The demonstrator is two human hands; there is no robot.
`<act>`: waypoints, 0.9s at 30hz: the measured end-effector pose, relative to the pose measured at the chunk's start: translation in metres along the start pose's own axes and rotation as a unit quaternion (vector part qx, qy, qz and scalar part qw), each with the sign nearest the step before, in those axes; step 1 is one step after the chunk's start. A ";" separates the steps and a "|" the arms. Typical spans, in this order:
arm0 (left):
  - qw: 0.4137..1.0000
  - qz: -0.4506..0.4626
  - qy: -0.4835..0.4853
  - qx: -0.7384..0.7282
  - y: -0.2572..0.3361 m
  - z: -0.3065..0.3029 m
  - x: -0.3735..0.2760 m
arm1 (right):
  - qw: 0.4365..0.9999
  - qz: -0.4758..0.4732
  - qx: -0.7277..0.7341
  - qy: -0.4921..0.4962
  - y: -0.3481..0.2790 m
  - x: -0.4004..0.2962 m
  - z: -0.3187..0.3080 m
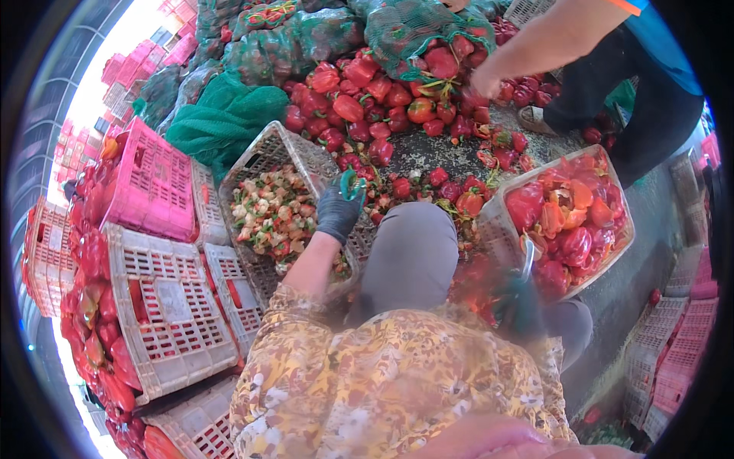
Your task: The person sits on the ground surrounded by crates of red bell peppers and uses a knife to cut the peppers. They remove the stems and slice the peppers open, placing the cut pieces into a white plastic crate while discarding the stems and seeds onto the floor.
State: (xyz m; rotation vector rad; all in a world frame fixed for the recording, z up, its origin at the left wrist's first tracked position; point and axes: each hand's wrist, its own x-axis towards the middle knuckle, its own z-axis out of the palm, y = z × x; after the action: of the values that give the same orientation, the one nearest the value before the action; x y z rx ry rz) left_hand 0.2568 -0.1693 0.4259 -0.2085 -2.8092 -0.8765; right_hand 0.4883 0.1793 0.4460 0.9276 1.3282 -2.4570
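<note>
My left hand [338, 209], in a dark glove, is over the near right rim of a crate [275, 135] holding cut pepper cores and stems [272, 212]. A teal ring-like shape [351, 185] shows at its fingertips; whether it is held or part of the glove is unclear. My right hand [519, 307], gloved and blurred, is at the near left side of a pale crate [622, 252] of red peppers [576, 246]. A curved metal tool [527, 258] sticks up from it. A blurred red thing [476, 287] lies left of that hand.
Whole red peppers [361, 109] are heaped ahead, below green mesh sacks [424, 34]. A co-worker's arm [550, 46] reaches in at upper right. Pink [152, 183] and white crates [172, 310] of peppers stand left; more crates [659, 350] stand right. Pepper scraps litter the floor.
</note>
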 end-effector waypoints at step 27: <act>0.959 -0.091 -0.241 -0.118 -0.024 0.146 0.017 | 0.999 0.031 -0.019 0.029 -0.006 0.021 0.000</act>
State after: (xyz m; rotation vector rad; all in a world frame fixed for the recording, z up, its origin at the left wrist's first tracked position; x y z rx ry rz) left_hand 0.2155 -0.1037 0.2982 -0.2249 -3.1978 -1.3720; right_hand 0.4693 0.1848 0.4376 1.0229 1.3391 -2.3678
